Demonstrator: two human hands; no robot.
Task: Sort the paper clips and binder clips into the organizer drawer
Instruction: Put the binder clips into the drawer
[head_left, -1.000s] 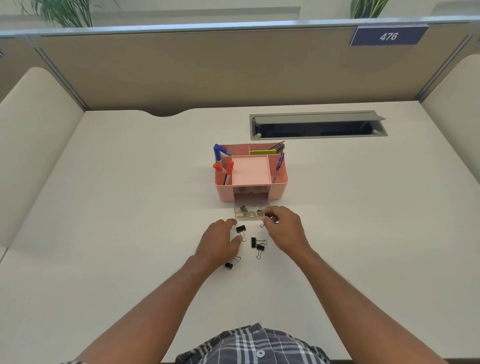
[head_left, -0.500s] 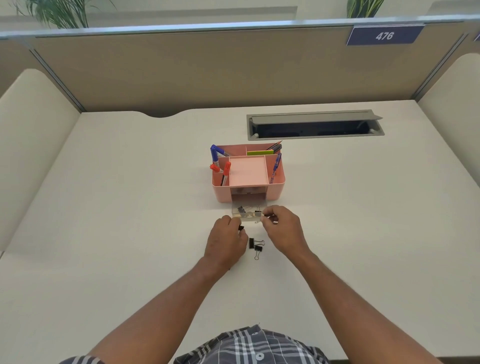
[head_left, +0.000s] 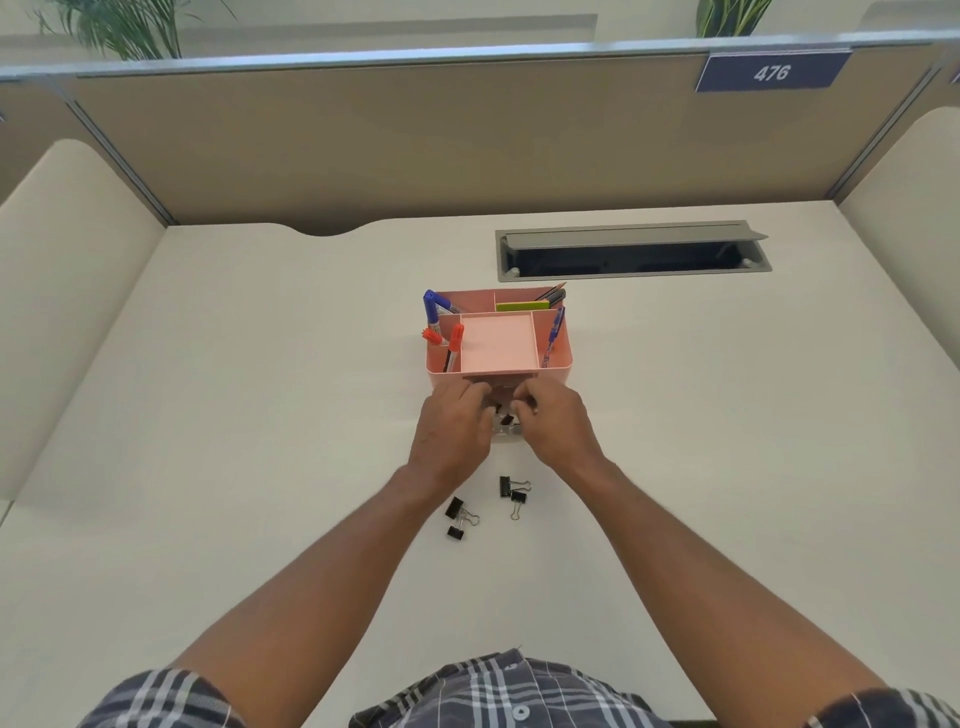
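The pink organizer (head_left: 553, 366) stands mid-desk with its clear drawer (head_left: 503, 427) pulled out toward me, mostly hidden by my hands. Small black clips lie inside it. My left hand (head_left: 452, 431) hovers over the drawer's left side with curled fingers, and a black binder clip (head_left: 497, 409) sits at its fingertips. My right hand (head_left: 558, 426) curls over the drawer's right side and grips its edge. Several black binder clips lie on the desk behind my hands: a pair (head_left: 511, 491) and another pair (head_left: 456, 517).
Markers (head_left: 432, 314), pens and a green pad stand in the organizer's top compartments. A grey cable hatch (head_left: 631, 252) is open at the back right. Beige partition walls close in the white desk (head_left: 260, 415) on three sides.
My left hand left the loose clips and moved forward over the drawer. The clip that lay nearest the drawer is gone from the desk. My right hand shifted slightly forward.
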